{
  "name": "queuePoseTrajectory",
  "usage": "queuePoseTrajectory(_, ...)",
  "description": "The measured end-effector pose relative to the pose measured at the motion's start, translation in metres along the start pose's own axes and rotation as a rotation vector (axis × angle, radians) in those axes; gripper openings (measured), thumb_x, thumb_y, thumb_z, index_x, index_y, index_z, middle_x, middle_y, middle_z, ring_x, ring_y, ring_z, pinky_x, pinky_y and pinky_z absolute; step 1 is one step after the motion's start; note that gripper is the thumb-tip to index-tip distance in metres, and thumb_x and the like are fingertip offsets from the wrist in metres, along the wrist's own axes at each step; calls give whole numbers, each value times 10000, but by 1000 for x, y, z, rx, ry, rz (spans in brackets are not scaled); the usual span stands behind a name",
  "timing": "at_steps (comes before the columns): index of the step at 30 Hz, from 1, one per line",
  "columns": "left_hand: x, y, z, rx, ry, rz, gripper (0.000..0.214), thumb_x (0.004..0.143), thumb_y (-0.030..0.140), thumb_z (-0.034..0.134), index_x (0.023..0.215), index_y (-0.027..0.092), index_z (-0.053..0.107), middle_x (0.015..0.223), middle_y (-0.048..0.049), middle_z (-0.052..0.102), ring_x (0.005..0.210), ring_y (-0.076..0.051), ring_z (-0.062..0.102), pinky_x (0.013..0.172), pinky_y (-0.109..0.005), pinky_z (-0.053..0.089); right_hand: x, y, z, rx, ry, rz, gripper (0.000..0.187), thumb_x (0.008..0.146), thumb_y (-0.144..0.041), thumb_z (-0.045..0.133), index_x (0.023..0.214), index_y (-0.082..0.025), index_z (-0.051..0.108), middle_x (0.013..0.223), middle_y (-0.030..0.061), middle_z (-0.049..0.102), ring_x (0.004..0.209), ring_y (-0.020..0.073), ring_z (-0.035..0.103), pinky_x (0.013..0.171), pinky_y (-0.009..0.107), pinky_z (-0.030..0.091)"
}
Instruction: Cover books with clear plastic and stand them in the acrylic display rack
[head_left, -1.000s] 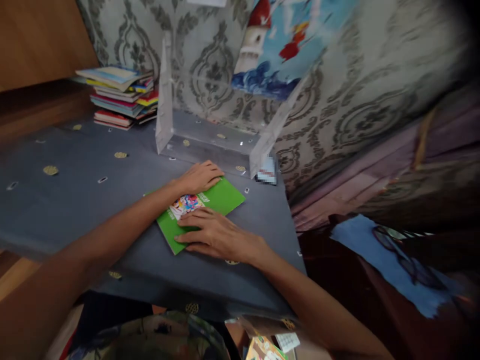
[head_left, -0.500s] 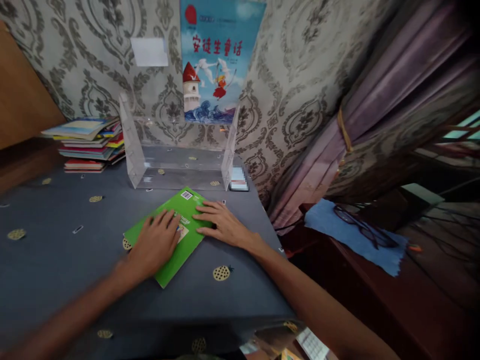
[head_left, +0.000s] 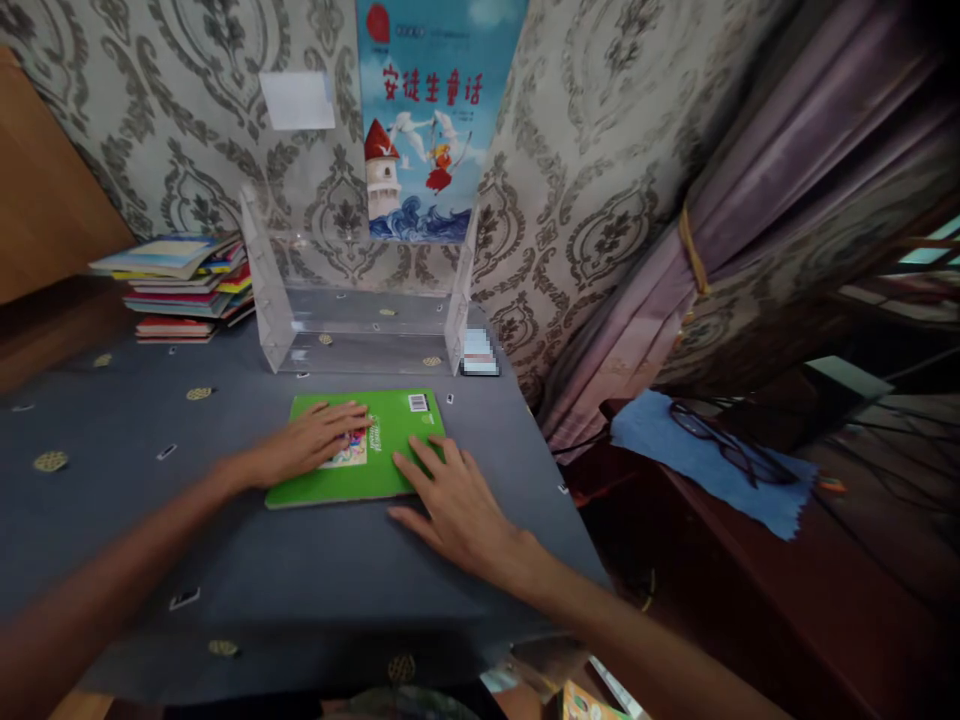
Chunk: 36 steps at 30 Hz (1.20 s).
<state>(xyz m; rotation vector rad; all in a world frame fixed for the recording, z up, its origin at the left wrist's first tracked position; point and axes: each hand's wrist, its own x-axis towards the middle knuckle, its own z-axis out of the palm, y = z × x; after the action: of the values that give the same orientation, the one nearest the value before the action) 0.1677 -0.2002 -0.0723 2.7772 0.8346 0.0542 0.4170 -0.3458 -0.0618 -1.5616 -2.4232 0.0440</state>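
Observation:
A thin green book (head_left: pixel 397 425) lies flat on the dark blue tablecloth (head_left: pixel 112 480), square to the table edge, its barcode toward the back right. My left hand (head_left: pixel 307 445) rests flat on the book's left half, fingers stretched out over the cover picture. My right hand (head_left: pixel 450 500) lies open at the book's front right corner, fingertips on the cover. Just behind the book stands a clear acrylic stand (head_left: pixel 360 300), and a blue picture book (head_left: pixel 435 120) leans on the wall at its back.
A stack of colourful books (head_left: pixel 184 285) sits at the back left. To the right the table ends at a purple curtain (head_left: pixel 750 220). Lower right, a dark wooden surface carries a blue cloth (head_left: pixel 675 450) with glasses (head_left: pixel 720 440) on it.
The green book has been turned from a diagonal to lying square with the table edge. Both hands shifted with it; the right hand moved to its front right corner.

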Motion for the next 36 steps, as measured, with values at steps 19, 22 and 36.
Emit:
queuePoseTrajectory(19,85,-24,22,-88,323,113,379,986,272,421,1292,211,635,1297,-68,675,1186,-227,585,1059,-380,400,-2,30,-1,32,-80,-328,437,937,-301,657,1357,-191,601,1376,147,623,1288,317,556,1032,522,515)
queuePoseTrajectory(22,84,-23,21,-77,326,109,382,986,270,415,1292,204,634,1299,-72,674,1181,-230,586,1054,-384,404,2,25,-7,-55,-91,-341,404,936,-276,661,1319,-155,626,1332,152,659,1239,311,591,997,497,530)
queuePoseTrajectory(36,82,-19,20,-62,324,99,379,1004,283,398,1302,234,626,1319,-49,664,1210,-214,573,1066,-380,387,20,31,-16,9,-187,-364,366,909,-291,682,1239,-134,646,1157,152,733,1095,301,667,886,420,569)
